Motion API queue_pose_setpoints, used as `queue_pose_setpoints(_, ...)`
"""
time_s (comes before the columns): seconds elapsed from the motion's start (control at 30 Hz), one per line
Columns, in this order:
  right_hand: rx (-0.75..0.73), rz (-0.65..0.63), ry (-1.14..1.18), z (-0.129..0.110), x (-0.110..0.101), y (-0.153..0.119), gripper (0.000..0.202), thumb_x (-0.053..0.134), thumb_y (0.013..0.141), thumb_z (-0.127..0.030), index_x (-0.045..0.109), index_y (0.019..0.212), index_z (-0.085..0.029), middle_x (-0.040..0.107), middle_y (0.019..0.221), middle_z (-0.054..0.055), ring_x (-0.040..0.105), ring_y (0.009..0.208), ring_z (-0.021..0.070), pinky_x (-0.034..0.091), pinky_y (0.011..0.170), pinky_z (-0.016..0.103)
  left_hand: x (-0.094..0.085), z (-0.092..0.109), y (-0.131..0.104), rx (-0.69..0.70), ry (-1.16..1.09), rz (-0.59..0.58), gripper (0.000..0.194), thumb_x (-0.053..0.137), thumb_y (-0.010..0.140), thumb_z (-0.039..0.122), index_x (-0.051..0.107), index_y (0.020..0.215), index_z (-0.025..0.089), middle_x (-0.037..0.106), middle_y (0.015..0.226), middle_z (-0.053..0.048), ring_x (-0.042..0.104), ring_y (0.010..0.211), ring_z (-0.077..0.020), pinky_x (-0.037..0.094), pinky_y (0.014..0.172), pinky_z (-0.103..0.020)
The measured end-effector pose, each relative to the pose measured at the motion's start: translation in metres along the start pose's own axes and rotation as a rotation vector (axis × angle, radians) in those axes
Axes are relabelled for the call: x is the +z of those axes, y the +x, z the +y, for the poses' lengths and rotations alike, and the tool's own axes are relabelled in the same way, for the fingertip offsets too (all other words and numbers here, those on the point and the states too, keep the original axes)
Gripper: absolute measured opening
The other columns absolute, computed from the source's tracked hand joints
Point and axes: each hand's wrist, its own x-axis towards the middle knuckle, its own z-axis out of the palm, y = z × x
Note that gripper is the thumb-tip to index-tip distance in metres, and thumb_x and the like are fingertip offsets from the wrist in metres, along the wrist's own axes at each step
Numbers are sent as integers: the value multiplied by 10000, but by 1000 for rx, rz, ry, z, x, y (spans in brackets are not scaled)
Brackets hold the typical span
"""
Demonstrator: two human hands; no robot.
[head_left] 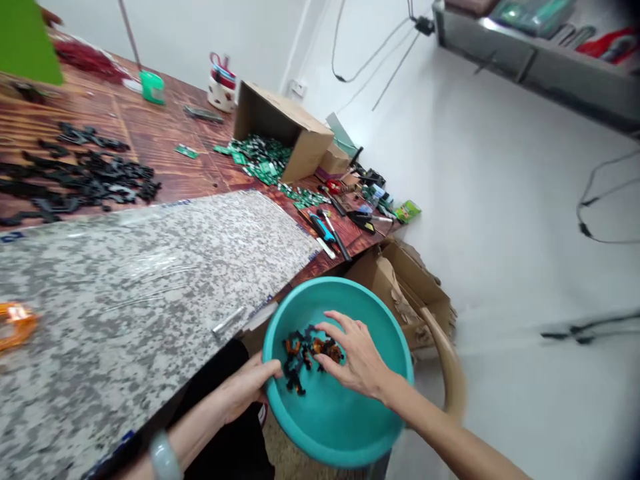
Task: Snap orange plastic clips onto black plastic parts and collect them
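Note:
A teal plastic basin (350, 423) hangs just past the table's front edge, tilted toward me. My left hand (254, 381) is closed on its left rim, thumb on the inside and fingers beneath. Small black pieces with coppery-orange parts (294, 365) lie in a loose heap on the left of the basin's floor; their exact kind is unclear. Over that heap is my right hand (356, 357), its fingers apart and curved, with the fingertips close to the pieces. I see nothing held in it, and the hand hides some of the heap.
A speckled sheet (200, 247) covers the table's front, with an orange coil (15, 325) on it. Behind lie black parts (90, 177), a cardboard box (305, 150) spilling green circuit boards (263, 157), and tools (330, 230). An open carton (425, 287) stands beyond the basin.

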Motion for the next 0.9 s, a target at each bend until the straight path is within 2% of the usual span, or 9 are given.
queue_pose_setpoints(0.1, 243, 140, 24, 15, -8, -52, 495, 677, 824, -395, 565, 1300, -320, 477, 1463, 125, 446, 1339, 367, 377, 1036, 590, 1, -6, 0, 17, 47, 40, 306, 687, 556, 337, 549, 790, 197, 605, 672, 25, 595, 647, -188, 497, 619, -301)
queue_pose_setpoints(0.23, 890, 431, 505, 36, 18, -114, 776, 817, 647, -471, 528, 1346, -296, 397, 1537, 102, 256, 1467, 345, 209, 1193, 562, 4, -22, 0, 24, 93, 69, 261, 707, 616, 336, 553, 774, 198, 613, 673, 23, 615, 632, -183, 538, 631, -312)
queue_pose_setpoints(0.33, 1204, 429, 976, 36, 66, -155, 767, 830, 579, -508, 599, 1240, -194, 629, 1301, 167, 529, 1284, 373, 465, 1029, 541, 10, -37, -1, 12, 125, 72, 291, 727, 651, 359, 581, 842, 195, 654, 712, 0, 663, 663, -209, 569, 641, -330)
queue_pose_setpoints(0.4, 1307, 408, 1131, 28, 102, -174, 624, 775, 610, -562, 670, 1053, -135, 746, 971, 167, 701, 967, 381, 589, 754, 514, 17, -44, -1, 0, 145, 62, 422, 750, 661, 366, 602, 1020, 201, 716, 841, -39, 705, 752, -245, 590, 659, -345)
queue_pose_setpoints(0.47, 1385, 466, 1254, 18, 133, -186, 526, 752, 623, -548, 674, 936, -133, 752, 799, 122, 728, 787, 335, 596, 624, 436, 23, -50, 0, -5, 152, 38, 643, 787, 666, 411, 549, 1238, 238, 733, 1054, -82, 725, 877, -281, 607, 690, -362)
queue_pose_setpoints(0.6, 1492, 650, 1392, 17, 169, -196, 316, 709, 787, -428, 658, 910, -142, 744, 825, 58, 716, 731, 216, 587, 658, 340, 18, -59, 0, -38, 197, 17, 1055, 824, 597, 644, 370, 1482, 293, 497, 1485, -156, 686, 1079, -337, 606, 799, -405)
queue_pose_setpoints(0.67, 1535, 729, 1428, 32, 176, -194, 254, 643, 908, -378, 652, 979, -134, 720, 910, 48, 697, 766, 171, 582, 709, 329, 4, -65, -3, -82, 240, 5, 1112, 802, 539, 736, 430, 1465, 245, 448, 1522, -185, 660, 1127, -376, 600, 836, -429)
queue_pose_setpoints(0.77, 1580, 843, 1457, 70, 178, -180, 259, 593, 972, -343, 619, 1130, -140, 670, 1059, 61, 672, 865, 170, 580, 760, 349, -29, -73, -16, -106, 268, 10, 995, 781, 512, 779, 594, 1318, 226, 609, 1380, -178, 638, 1160, -405, 591, 868, -443)
queue_pose_setpoints(0.9, 1598, 977, 1454, 125, 175, -153, 324, 602, 967, -329, 575, 1241, -159, 617, 1207, 89, 648, 990, 210, 575, 827, 400, -73, -73, -51, -68, 211, 172, 975, 760, 458, 822, 628, 1233, 247, 660, 1322, -149, 617, 1176, -438, 596, 855, -458)
